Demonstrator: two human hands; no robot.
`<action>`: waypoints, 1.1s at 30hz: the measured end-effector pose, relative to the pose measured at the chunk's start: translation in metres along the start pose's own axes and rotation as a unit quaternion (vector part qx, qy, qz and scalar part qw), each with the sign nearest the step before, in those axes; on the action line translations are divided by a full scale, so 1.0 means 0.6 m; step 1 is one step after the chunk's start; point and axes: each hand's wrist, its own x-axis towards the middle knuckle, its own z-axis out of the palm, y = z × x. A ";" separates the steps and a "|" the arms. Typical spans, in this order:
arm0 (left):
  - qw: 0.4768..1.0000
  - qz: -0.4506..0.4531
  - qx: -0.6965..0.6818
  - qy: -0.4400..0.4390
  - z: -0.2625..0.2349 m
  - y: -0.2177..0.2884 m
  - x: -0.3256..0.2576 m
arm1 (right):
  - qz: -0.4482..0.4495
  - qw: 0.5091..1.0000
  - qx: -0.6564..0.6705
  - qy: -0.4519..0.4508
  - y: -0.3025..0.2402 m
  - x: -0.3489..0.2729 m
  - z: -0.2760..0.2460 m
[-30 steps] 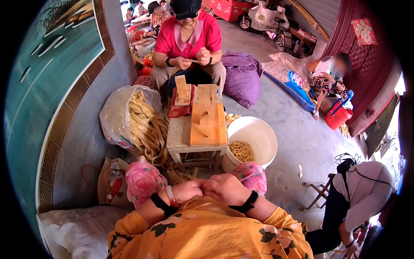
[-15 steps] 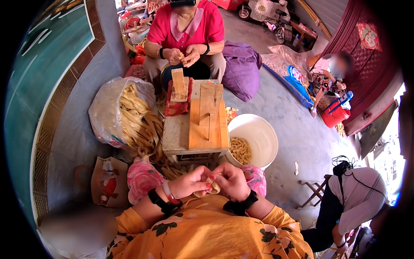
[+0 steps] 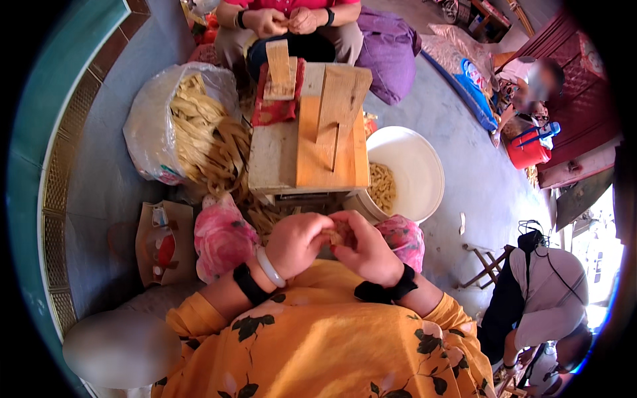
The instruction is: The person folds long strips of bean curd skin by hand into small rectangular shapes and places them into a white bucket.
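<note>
So the person had both hands up close to the body, right over the lap. The left hand [image 3: 300, 242] and the right hand [image 3: 367, 249] were pressed together around a small tan piece [image 3: 340, 232], fingers curled tight on it from both sides, so both grips were closed on that one bit and you could barely see it poking out between the thumbs. Looked like it was mid-way through being worked or peeled, hard to tell exactly since the fingers hid most of it. As for progress, I'd guess things were somewhere in the early-to-middle stretch: the white bucket [image 3: 415, 169] just beside the low wooden worktop [image 3: 279, 156] only had a modest layer of pale finished pieces [image 3: 381, 189] at the bottom, while the clear plastic bag [image 3: 149, 126] on the left was stuffed with long tan strips [image 3: 206, 142], with more spilling out toward the worktop. So plenty left to go, I'd say. Another person sat opposite, their hands [image 3: 285, 20] also busy with something small, across the wooden boards [image 3: 332, 126] lying on top.
</note>
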 end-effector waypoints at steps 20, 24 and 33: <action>0.835 -0.197 -0.507 -0.080 0.002 -0.067 -0.024 | -0.011 0.998 0.061 -0.020 0.021 0.024 0.001; 0.843 -0.205 -0.494 -0.054 0.006 -0.062 -0.024 | -0.158 0.981 -0.104 0.036 0.017 0.028 0.006; 0.967 -0.155 -0.179 0.094 -0.040 -0.055 0.005 | -0.062 0.988 0.062 -0.124 -0.011 0.012 -0.017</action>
